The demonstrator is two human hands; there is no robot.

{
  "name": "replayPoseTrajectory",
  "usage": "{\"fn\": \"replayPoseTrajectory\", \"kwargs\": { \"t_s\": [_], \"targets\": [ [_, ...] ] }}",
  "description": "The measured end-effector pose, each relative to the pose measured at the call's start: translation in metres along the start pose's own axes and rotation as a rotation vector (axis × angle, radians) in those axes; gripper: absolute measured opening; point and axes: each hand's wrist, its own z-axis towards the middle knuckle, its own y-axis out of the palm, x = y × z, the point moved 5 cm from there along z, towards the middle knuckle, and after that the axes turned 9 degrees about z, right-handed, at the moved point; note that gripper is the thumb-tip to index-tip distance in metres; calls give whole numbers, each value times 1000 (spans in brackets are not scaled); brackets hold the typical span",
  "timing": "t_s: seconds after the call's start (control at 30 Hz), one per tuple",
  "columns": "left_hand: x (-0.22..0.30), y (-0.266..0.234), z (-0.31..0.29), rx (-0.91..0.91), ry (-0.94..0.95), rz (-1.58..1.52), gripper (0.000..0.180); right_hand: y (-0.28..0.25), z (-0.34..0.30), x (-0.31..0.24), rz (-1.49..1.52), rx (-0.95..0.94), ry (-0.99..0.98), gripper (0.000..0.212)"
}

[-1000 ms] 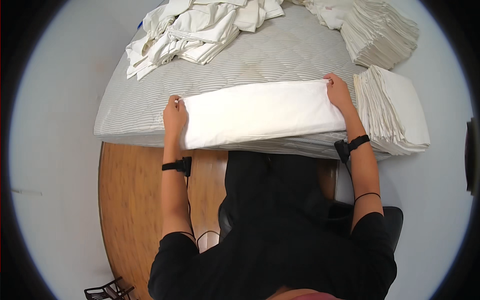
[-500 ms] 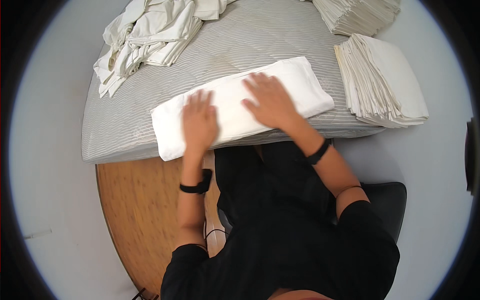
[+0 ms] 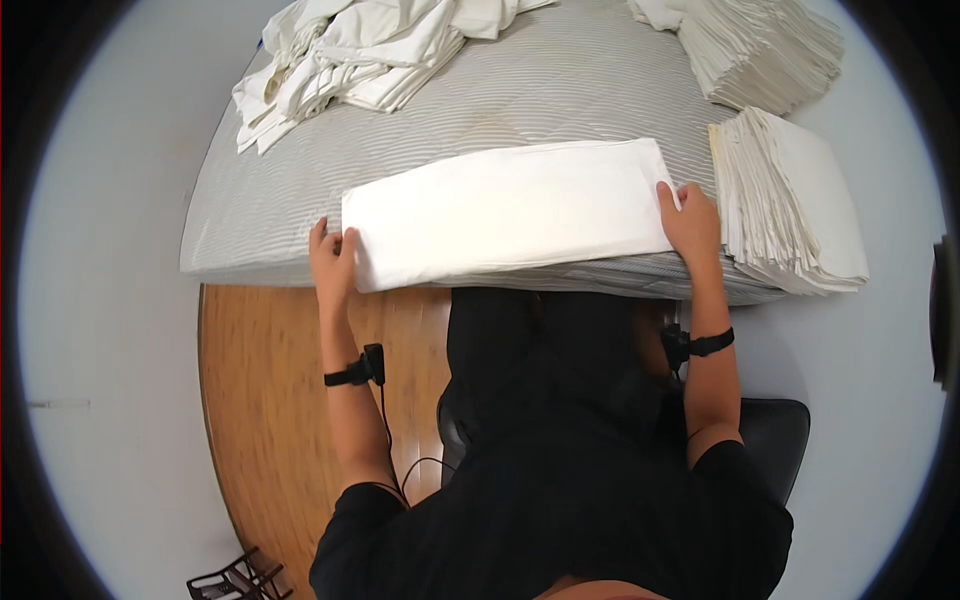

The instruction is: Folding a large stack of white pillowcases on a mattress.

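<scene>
A long white cloth (image 3: 510, 212), folded into a flat strip, lies along the near edge of a grey striped mattress (image 3: 560, 80). At its left end is my left hand (image 3: 333, 262), open, the thumb at the cloth's edge and the fingers apart from it, just outside. My right hand (image 3: 692, 225) is at the opposite end. Its thumb rests on the cloth's right edge, while the bent fingers stay outside, apart from the thumb. Neither hand visibly grips the cloth.
A loose heap of white cloths (image 3: 370, 50) lies at the far left. On the right stand a stack of folded white cloths (image 3: 790, 200) and, farther back, another stack (image 3: 765, 50). A black chair (image 3: 775, 430) is behind me, on a wooden floor (image 3: 270, 400).
My hands have gone from lying flat on top of the cloth to its two ends, moving apart. The cloth now lies straighter and smoother, and the whole view has shifted.
</scene>
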Motion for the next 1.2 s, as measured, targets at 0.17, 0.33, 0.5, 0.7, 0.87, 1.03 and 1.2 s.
{"fn": "replayPoseTrajectory", "kwargs": {
  "t_s": [0.17, 0.33, 0.5, 0.7, 0.87, 1.03, 1.2],
  "targets": [
    [22, 3, 7, -233, -126, -354, 35, -5, 18, 15, 0, -44, 51, 46],
    [43, -13, 23, -221, -105, -549, 26, -13, 28, 17, 447, -34, -86, 38],
    [88, -14, 38, -178, -89, -572, 25, -30, 21, 28, 427, 22, 34, 32],
    [52, 4, 22, -240, -191, -498, 45, -28, -18, 36, 497, -13, 93, 34],
    [48, -7, 8, -336, 168, -445, 56, -38, -40, 21, 145, -204, -327, 63],
    [56, -16, 3, -189, 495, 103, 63, -58, -63, -4, 33, -282, -375, 63],
    [88, -16, -24, -320, 485, -11, 70, -43, -66, -6, 52, -182, -574, 56]
  ]
}}
